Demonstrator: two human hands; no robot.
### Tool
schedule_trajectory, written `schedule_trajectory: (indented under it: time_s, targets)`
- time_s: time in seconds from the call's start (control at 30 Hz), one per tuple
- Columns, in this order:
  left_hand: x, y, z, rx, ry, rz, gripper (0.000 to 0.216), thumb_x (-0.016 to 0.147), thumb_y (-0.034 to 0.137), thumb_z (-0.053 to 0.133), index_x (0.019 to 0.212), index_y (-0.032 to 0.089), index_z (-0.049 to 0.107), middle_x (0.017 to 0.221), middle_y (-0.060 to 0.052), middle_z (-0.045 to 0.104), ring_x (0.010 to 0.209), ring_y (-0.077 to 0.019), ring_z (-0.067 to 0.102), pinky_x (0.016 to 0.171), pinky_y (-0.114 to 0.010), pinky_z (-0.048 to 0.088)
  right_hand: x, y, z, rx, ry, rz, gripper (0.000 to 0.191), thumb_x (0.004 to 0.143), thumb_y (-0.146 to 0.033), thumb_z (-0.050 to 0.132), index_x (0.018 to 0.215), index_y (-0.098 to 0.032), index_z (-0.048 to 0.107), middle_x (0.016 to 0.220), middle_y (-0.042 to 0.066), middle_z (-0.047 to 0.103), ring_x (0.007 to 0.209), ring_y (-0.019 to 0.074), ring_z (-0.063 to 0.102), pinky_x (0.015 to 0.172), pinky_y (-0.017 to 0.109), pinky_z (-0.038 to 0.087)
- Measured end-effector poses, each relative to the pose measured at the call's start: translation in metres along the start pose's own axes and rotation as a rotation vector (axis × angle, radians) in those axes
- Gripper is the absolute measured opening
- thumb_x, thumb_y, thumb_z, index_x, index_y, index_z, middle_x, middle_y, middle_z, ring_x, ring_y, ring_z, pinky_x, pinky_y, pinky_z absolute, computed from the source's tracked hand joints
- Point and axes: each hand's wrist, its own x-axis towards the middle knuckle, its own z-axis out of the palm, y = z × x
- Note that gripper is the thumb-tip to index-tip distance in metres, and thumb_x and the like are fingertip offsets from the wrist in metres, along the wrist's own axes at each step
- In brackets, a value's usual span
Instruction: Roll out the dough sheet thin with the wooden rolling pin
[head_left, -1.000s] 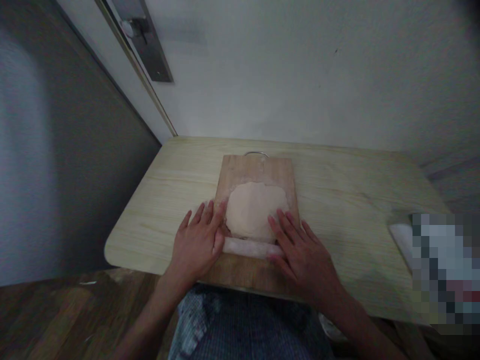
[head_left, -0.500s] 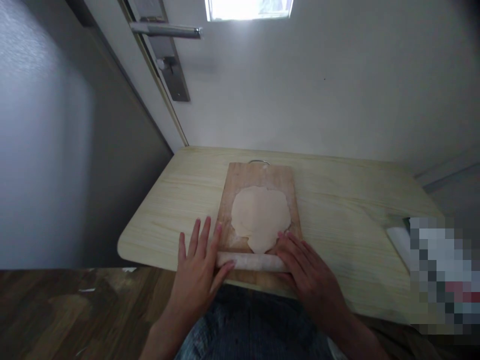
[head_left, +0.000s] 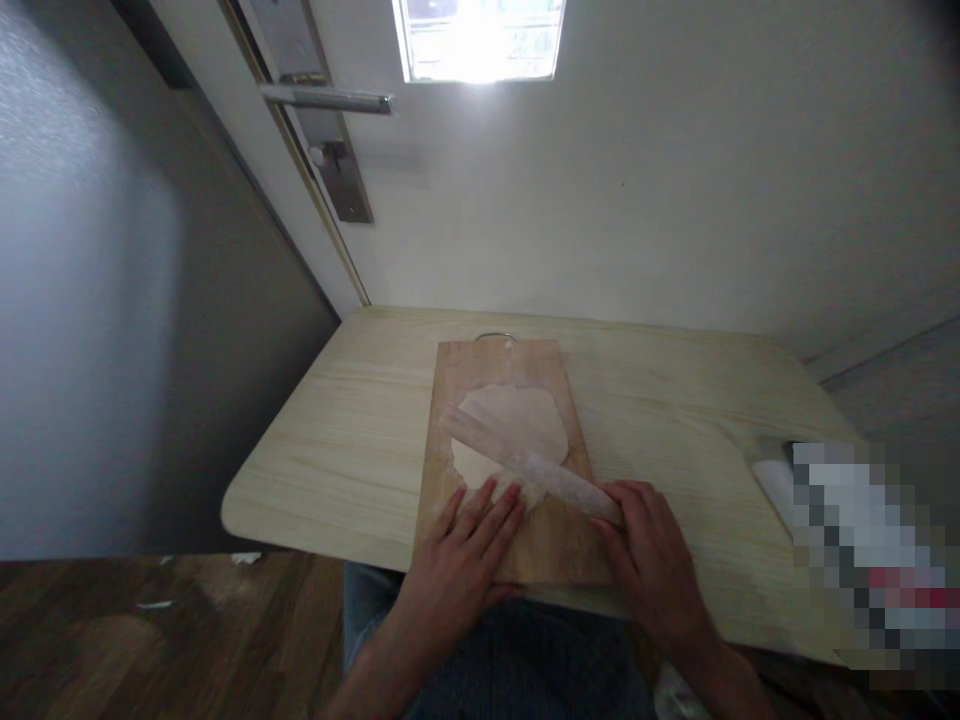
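Counts: one dough [head_left: 517, 412], one pin [head_left: 525, 462], one board [head_left: 559, 550], one table [head_left: 360, 440].
Dough: flat, mid-board, pin slanting across it.
Left hand [head_left: 465, 545]: fingers flat and spread, at dough's near edge.
Right hand [head_left: 649, 560]: fingers curled round pin's near end.
Hidden: pin blurred; pixelated patch [head_left: 862, 540] on table's right.

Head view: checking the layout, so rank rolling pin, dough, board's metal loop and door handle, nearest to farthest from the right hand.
1. rolling pin, held by the right hand.
2. dough, under the pin.
3. metal loop, cutting board's far edge.
4. door handle, upper left.
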Motion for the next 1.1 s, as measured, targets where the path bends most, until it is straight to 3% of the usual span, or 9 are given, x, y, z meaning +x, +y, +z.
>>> schedule_trajectory:
  time_s: [0.17, 0.33, 0.5, 0.67, 0.73, 0.97, 1.1]
  targets:
    - [-0.005, -0.027, 0.000, 0.025, -0.053, 0.103, 0.076, 0.072, 0.051, 0.053, 0.134, 0.022, 0.020, 0.141, 0.000, 0.022, 0.130, -0.0243, 0.013, 0.101, -0.045, 0.027, 0.001, 0.008, -0.008, 0.040, -0.016, 0.042, 0.025, 0.087, -0.037, 0.032, 0.094, -0.018, 0.047, 0.088, 0.008, 0.050, 0.082, 0.0214, 0.047, 0.070, 0.037, 0.041]
    - [-0.014, -0.067, -0.010, 0.082, -0.048, 0.053, 0.069, 0.073, 0.045, 0.057, 0.132, 0.033, 0.023, 0.141, -0.004, 0.024, 0.129, -0.0259, 0.018, 0.100, -0.047, 0.023, 0.008, 0.013, -0.007, 0.012, -0.043, 0.009, 0.028, 0.087, -0.040, 0.032, 0.093, -0.017, 0.047, 0.088, 0.008, 0.052, 0.082, 0.0216, 0.048, 0.070, 0.037, 0.040]
    - [-0.022, -0.092, -0.028, 0.006, -0.003, 0.069, 0.056, 0.079, 0.052, 0.043, 0.125, 0.022, 0.038, 0.130, -0.009, 0.042, 0.123, -0.0250, 0.032, 0.100, -0.047, 0.024, 0.023, 0.007, -0.002, -0.064, -0.074, -0.116, 0.035, 0.087, -0.044, 0.026, 0.092, -0.017, 0.048, 0.085, 0.008, 0.053, 0.078, 0.0216, 0.049, 0.067, 0.037, 0.042]
    - [-0.008, -0.099, -0.042, -0.167, 0.287, -0.236, 0.032, 0.087, 0.027, 0.035, 0.115, 0.016, 0.046, 0.111, -0.009, 0.055, 0.107, -0.0193, 0.048, 0.098, -0.043, 0.031, 0.046, -0.005, 0.001, -0.133, -0.097, -0.193, 0.032, 0.088, -0.039, 0.028, 0.091, -0.016, 0.049, 0.087, 0.009, 0.054, 0.081, 0.0218, 0.050, 0.070, 0.036, 0.042]
    - [0.007, -0.101, -0.039, -0.221, 0.320, -0.336, 0.032, 0.086, 0.027, 0.036, 0.113, 0.013, 0.046, 0.113, -0.011, 0.052, 0.107, -0.0203, 0.047, 0.093, -0.040, 0.037, 0.052, -0.009, 0.002, -0.189, -0.107, -0.227, 0.029, 0.088, -0.036, 0.029, 0.090, -0.016, 0.050, 0.086, 0.009, 0.055, 0.080, 0.0221, 0.051, 0.069, 0.037, 0.043]
    - [0.053, -0.110, -0.017, -0.248, 0.056, -0.277, 0.037, 0.087, 0.030, 0.034, 0.119, 0.013, 0.042, 0.126, -0.011, 0.045, 0.116, -0.0210, 0.041, 0.099, -0.043, 0.028, 0.058, -0.013, -0.005, -0.153, -0.303, -0.326, 0.016, 0.083, -0.028, 0.041, 0.087, -0.015, 0.050, 0.088, 0.009, 0.055, 0.081, 0.0217, 0.052, 0.069, 0.036, 0.046]
    - [0.070, -0.114, -0.013, -0.225, 0.023, -0.290, 0.036, 0.088, 0.027, 0.028, 0.117, 0.014, 0.044, 0.125, -0.010, 0.047, 0.116, -0.0195, 0.041, 0.100, -0.041, 0.027, 0.073, -0.009, -0.008, -0.137, -0.376, -0.471, 0.029, 0.081, -0.032, 0.044, 0.103, -0.013, 0.049, 0.112, 0.014, 0.051, 0.106, 0.0254, 0.046, 0.088, 0.044, 0.039]
